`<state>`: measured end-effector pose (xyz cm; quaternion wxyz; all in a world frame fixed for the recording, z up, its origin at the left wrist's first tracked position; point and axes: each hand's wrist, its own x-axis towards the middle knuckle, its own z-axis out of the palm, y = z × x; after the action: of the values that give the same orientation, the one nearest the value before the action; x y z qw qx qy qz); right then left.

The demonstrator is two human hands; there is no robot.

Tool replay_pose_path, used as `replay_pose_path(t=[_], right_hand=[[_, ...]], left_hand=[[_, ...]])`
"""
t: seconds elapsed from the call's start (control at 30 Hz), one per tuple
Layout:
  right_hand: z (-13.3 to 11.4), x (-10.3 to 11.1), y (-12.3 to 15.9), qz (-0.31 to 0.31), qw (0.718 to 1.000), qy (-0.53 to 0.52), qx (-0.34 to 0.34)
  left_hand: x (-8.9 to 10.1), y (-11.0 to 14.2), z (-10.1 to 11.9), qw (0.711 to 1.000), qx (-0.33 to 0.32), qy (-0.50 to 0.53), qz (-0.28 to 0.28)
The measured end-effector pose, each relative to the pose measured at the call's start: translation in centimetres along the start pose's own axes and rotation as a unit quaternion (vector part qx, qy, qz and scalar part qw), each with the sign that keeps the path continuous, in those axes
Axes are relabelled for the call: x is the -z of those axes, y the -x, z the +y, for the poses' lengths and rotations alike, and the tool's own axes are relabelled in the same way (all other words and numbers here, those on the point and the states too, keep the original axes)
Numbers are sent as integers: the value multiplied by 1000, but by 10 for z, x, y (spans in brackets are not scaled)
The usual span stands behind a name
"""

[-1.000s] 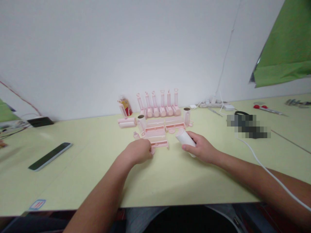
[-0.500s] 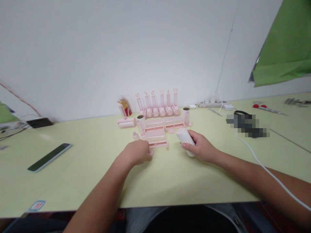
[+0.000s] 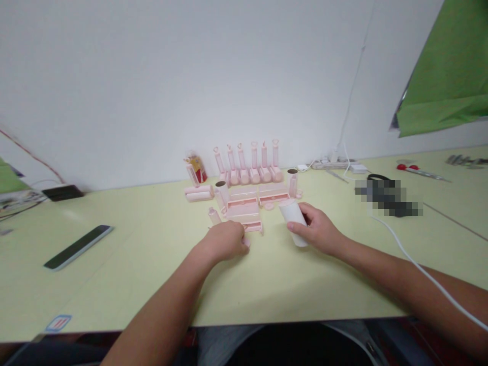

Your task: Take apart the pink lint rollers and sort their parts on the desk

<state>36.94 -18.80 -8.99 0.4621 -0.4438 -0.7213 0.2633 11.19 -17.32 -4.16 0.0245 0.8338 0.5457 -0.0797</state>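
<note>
In my right hand (image 3: 318, 229) is a white lint roller roll (image 3: 295, 221), tilted, with a pink end at its top. My left hand (image 3: 226, 241) pinches a small pink round cap (image 3: 247, 243) low over the table, right of its fingertips. Just behind that hand lies an open pink lint roller case (image 3: 253, 226), partly hidden by it. A clear pink handle (image 3: 214, 216) lies to the hand's left. Farther back are two more open cases (image 3: 274, 195), each near a standing roll (image 3: 292, 178) with a dark open top.
Several pink lint rollers (image 3: 254, 175) stand in a row by the wall, with a red-yellow can (image 3: 198, 168) to their left. A phone (image 3: 78, 247) lies left. At right are scissors (image 3: 423, 171), a power strip (image 3: 331, 163) and a white cable (image 3: 404, 249).
My left hand has moved a little to the right with the pink cap, away from the case's left side. The right hand with the roll has shifted slightly right.
</note>
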Motion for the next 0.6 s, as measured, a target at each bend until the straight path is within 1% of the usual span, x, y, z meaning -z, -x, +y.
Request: replay_pose_path(t=[0.13, 0.27, 0.37, 0.47, 0.53, 0.6], right_hand=[[3, -1, 1, -2, 1000, -27, -15], [6, -3, 1, 5, 990, -134, -33], [5, -3, 1, 27, 982, -180, -53], [1, -2, 1, 38, 974, -213, -68], [0, -2, 0, 38, 964, -253, -77], [1, -2, -1, 31, 947, -304, -95]], left_hand=[[0, -1, -1, 999, -23, 37, 11], [3, -2, -1, 986, -76, 146, 13], [6, -2, 1, 967, -120, 225, 12], [8, -2, 5, 943, -145, 300, 21], [9, -3, 5, 926, -146, 346, 45], [8, -6, 5, 907, -145, 386, 82]])
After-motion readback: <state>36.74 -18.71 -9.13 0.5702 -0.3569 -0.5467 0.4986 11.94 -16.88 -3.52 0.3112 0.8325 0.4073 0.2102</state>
